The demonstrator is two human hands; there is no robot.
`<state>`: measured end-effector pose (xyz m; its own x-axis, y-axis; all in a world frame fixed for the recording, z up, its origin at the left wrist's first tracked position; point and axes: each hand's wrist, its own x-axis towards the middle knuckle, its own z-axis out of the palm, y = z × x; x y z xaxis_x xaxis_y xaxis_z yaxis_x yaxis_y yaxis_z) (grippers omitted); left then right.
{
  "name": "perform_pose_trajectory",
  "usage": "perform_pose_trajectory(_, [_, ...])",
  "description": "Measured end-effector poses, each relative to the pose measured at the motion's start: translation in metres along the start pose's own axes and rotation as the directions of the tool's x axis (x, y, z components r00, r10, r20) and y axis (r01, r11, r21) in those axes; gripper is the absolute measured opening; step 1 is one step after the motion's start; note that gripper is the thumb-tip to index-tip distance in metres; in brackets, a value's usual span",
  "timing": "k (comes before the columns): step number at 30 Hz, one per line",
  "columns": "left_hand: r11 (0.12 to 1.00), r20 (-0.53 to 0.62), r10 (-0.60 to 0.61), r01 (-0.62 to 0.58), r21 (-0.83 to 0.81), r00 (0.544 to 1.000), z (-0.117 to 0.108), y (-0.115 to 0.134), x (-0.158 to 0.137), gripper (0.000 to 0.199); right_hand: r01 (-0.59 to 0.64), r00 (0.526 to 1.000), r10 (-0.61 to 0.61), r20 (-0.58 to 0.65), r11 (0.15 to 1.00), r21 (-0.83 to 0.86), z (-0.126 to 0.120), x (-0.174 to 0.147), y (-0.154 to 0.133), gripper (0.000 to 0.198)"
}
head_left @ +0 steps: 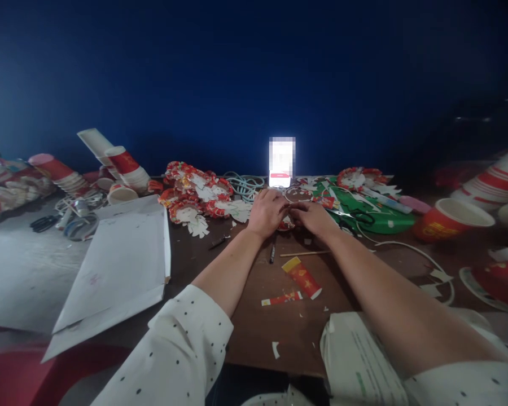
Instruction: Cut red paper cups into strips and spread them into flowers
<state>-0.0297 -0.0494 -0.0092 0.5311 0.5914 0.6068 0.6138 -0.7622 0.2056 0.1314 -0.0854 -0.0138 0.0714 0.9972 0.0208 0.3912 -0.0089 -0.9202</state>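
My left hand (pixel 268 213) and my right hand (pixel 312 219) meet at the middle of the brown table, fingers curled and pinched close together. A small red-and-white paper piece (pixel 285 225) shows beneath and between the fingertips; most of it is hidden by them. Directly behind the hands a phone (pixel 280 180) stands upright with its screen lit. Nearer to me lie a dark pen (pixel 272 252), a thin wooden stick (pixel 302 254), a cut red cup piece (pixel 303 279) and a narrow red paper strip (pixel 281 299). Black-handled scissors (pixel 361 216) rest right of my right hand.
Cut red-and-white paper shapes (pixel 197 194) pile up at the back left, beside a white board (pixel 118 254). Stacked paper cups (pixel 127 167) lean farther left. On the right are a green sheet (pixel 364 208), a red paper cup (pixel 451 221) and a white cable (pixel 436 265).
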Motion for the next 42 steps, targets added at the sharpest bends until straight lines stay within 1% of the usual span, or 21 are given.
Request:
perform_pose_trajectory(4, [1.000,0.010,-0.005,0.005,0.010,1.000,0.000,0.000,0.000,0.022,-0.085,0.996,0.081,0.027,0.971,0.224,0.002,0.000,-0.001,0.023])
perform_pose_trajectory(6, [1.000,0.003,0.001,-0.001,0.010,1.000,0.000,0.000,0.000,0.021,-0.102,0.995,0.099,0.022,0.965,0.242,0.003,0.001,-0.001,0.022])
perform_pose_trajectory(12, [0.999,-0.007,0.005,-0.006,-0.046,1.000,0.002,0.001,-0.001,0.020,-0.067,0.998,0.065,0.017,0.983,0.173,0.000,0.003,0.006,0.025])
perform_pose_trajectory(14, [0.997,0.002,-0.012,0.013,-0.081,1.000,0.003,0.000,-0.001,0.021,-0.038,0.999,0.037,0.012,0.993,0.111,-0.001,0.003,0.006,0.030])
perform_pose_trajectory(17, [0.987,0.018,-0.035,0.038,-0.158,0.999,0.007,-0.003,-0.002,0.029,0.014,1.000,-0.014,-0.009,1.000,-0.018,-0.004,0.001,0.004,0.037])
perform_pose_trajectory(19, [0.970,0.039,-0.065,0.072,-0.234,0.997,0.009,-0.005,-0.002,0.037,0.042,0.999,-0.045,-0.027,0.996,-0.076,-0.005,0.001,0.003,0.038])
perform_pose_trajectory(21, [0.939,0.075,-0.118,0.136,-0.317,0.990,0.010,-0.008,-0.003,0.041,0.058,0.997,-0.062,-0.037,0.993,-0.106,-0.006,0.002,0.003,0.038])
perform_pose_trajectory(24, [0.884,0.136,-0.205,0.243,-0.399,0.969,0.008,-0.009,-0.003,0.037,0.071,0.997,-0.076,-0.032,0.990,-0.126,-0.006,0.003,0.003,0.035])
perform_pose_trajectory(27, [0.865,0.177,-0.249,0.301,-0.402,0.952,0.003,-0.007,-0.001,0.030,0.082,0.996,-0.085,-0.018,0.988,-0.134,-0.005,0.004,0.003,0.032])
perform_pose_trajectory(32, [0.869,0.175,-0.274,0.321,-0.376,0.946,0.002,-0.006,0.000,0.029,0.086,0.996,-0.087,0.002,0.985,-0.147,-0.003,0.003,0.003,0.030])
perform_pose_trajectory(37, [0.864,0.204,-0.300,0.356,-0.355,0.932,0.005,-0.009,-0.001,0.028,0.091,0.996,-0.090,0.019,0.990,-0.110,-0.002,0.008,0.009,0.028])
perform_pose_trajectory(40, [0.854,0.218,-0.314,0.376,-0.361,0.924,0.004,-0.009,-0.001,0.026,0.090,0.996,-0.089,0.009,0.990,-0.106,-0.003,0.011,0.014,0.026])
perform_pose_trajectory(42, [0.854,0.214,-0.304,0.365,-0.371,0.928,0.003,-0.008,-0.001,0.025,0.088,0.996,-0.089,-0.001,0.990,-0.107,-0.003,0.012,0.015,0.025])
